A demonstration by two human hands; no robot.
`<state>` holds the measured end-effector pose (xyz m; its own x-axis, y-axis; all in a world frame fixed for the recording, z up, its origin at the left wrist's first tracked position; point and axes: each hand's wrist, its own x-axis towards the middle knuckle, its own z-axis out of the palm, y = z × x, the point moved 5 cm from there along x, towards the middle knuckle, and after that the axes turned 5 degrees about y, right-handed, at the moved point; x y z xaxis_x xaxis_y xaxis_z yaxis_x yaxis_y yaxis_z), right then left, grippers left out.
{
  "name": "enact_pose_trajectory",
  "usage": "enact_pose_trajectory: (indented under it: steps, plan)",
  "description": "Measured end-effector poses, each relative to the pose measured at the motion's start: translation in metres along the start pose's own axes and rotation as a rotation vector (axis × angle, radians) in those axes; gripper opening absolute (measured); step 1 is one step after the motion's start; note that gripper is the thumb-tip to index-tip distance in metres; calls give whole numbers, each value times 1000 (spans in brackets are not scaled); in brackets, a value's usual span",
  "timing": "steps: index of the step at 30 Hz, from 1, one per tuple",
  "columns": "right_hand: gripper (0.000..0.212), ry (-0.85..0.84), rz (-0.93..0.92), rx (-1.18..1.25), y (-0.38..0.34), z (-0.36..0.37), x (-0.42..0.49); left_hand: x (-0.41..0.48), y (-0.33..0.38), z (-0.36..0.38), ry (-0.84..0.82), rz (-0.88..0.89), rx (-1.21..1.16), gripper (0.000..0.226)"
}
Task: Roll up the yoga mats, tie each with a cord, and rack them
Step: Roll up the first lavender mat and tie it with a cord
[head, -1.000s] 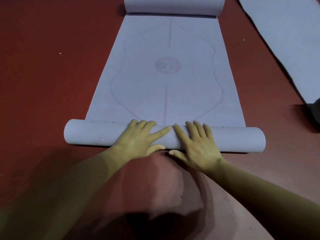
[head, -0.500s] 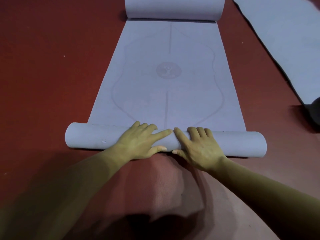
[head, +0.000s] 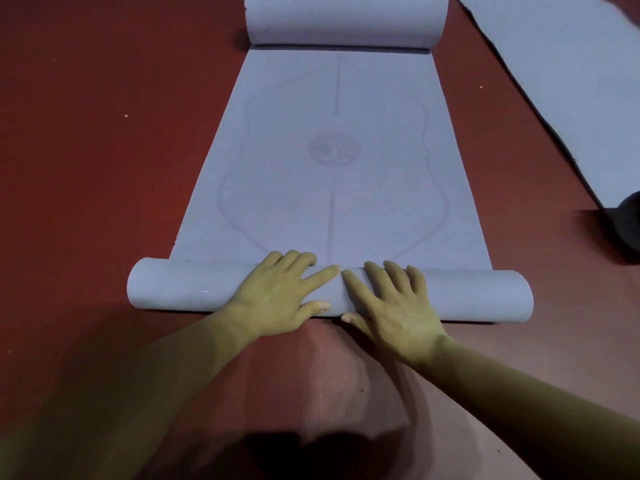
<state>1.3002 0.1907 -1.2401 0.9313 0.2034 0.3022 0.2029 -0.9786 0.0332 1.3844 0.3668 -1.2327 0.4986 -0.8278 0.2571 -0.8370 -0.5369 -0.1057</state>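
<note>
A pale grey-blue yoga mat (head: 332,174) lies lengthwise on the red floor, printed with a round emblem and curved guide lines. Its near end is wound into a roll (head: 173,289) lying across in front of me. My left hand (head: 280,296) and my right hand (head: 391,303) rest palm-down, fingers spread, side by side on the middle of that roll, index fingertips almost touching. The mat's far end curls into a second roll (head: 346,22) at the top. No cord or rack is in view.
A second grey-blue mat (head: 561,84) lies flat at the upper right, running diagonally. A dark rounded object (head: 628,223) sits at the right edge by that mat's corner. Red ribbed floor (head: 104,150) surrounds the mats.
Both hands have pushed the near roll forward along the mat; the roll is slightly thicker and the flat stretch before the emblem is shorter.
</note>
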Motion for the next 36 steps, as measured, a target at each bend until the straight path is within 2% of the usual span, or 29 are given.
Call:
enact_pose_trajectory:
  steps: [4,7,13,22,29,36]
  plan:
    - [74,10,-8,0,7,5,8,0,9,-4,70,-42,11,57]
    - [73,20,-42,17,12,5,19,1,8,2,15,-83,44,65]
    - [70,0,-60,24,15,0,24,12,-1,1,32,20,75,64]
    - [69,-31,-67,30,6,-9,10,0,5,-7,81,70,13,66]
    - [65,36,8,23,1,-11,2,-2,-2,1,-14,-54,-20,64]
    - [65,17,-17,30,4,-3,2,-8,11,-1,105,-44,56,60]
